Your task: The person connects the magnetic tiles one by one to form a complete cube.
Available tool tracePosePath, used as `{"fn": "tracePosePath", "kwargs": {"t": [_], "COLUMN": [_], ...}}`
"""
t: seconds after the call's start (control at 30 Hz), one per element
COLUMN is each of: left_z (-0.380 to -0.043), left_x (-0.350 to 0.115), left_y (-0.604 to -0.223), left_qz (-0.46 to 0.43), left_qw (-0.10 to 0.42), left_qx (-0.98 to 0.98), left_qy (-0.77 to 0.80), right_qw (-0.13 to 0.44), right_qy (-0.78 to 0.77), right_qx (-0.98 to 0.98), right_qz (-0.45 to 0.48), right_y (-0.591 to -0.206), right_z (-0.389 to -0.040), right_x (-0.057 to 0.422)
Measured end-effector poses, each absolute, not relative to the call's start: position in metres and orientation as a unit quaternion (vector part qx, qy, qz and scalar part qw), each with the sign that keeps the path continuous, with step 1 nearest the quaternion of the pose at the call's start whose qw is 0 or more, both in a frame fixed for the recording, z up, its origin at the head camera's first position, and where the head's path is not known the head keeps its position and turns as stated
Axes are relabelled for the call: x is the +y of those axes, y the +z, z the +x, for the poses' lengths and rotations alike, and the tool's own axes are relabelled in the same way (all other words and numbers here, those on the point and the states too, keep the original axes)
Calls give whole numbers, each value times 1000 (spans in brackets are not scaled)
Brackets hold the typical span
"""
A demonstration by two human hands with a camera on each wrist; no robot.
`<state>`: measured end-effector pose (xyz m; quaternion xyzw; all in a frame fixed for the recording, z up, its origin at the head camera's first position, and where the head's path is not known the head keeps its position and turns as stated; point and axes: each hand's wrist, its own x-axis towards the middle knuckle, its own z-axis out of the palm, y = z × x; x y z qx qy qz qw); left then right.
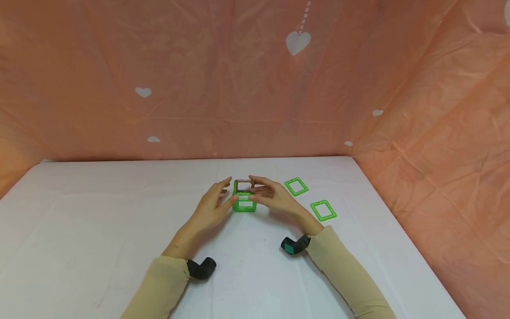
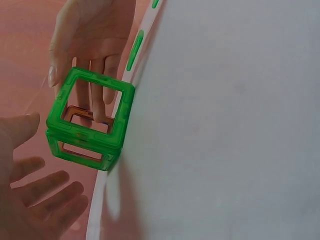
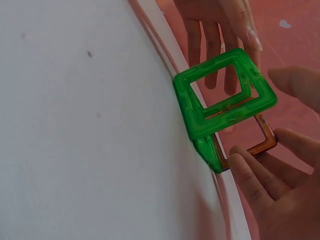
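Green magnetic tile frames form a cube-like shape (image 1: 245,208) on the white table between both hands. A brown magnetic tile (image 3: 270,140) is at its far side, also visible through the green front in the left wrist view. My right hand (image 1: 276,197) is at the right side, fingers extended, fingertips touching the brown tile; its thumb stands apart from the green frame in the right wrist view. My left hand (image 1: 211,208) is at the left side with fingers spread and slightly bent, holding nothing. In the left wrist view, a gap shows between that hand and the green shape.
Two loose green square tiles lie flat to the right, one farther back (image 1: 290,189) and one nearer (image 1: 315,212) beyond the right wrist. An orange curtain (image 1: 223,88) with white hearts hangs behind the table (image 1: 99,212) and along its right side.
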<state>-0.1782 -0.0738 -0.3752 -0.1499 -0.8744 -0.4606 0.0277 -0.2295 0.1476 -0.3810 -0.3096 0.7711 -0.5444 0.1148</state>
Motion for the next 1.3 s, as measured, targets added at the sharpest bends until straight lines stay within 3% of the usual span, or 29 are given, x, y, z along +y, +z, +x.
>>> {"fn": "tracePosePath", "kwargs": {"t": [0.2, 0.6, 1.3], "left_z": [-185, -185, -184], "left_x": [-72, -77, -77], "left_y": [-376, -383, -383], "left_qz": [-181, -181, -188], "left_qw": [2, 5, 7], "left_qx": [-871, -861, -854], "left_qy": [-456, -476, -485], "right_qw": [108, 118, -26], "right_qy": [-544, -511, -455], "right_qx": [776, 796, 877], "right_qz": [-300, -302, -155], "right_y": [-378, -379, -373], "right_z": [-229, -230, -223], "right_x": [148, 151, 195]}}
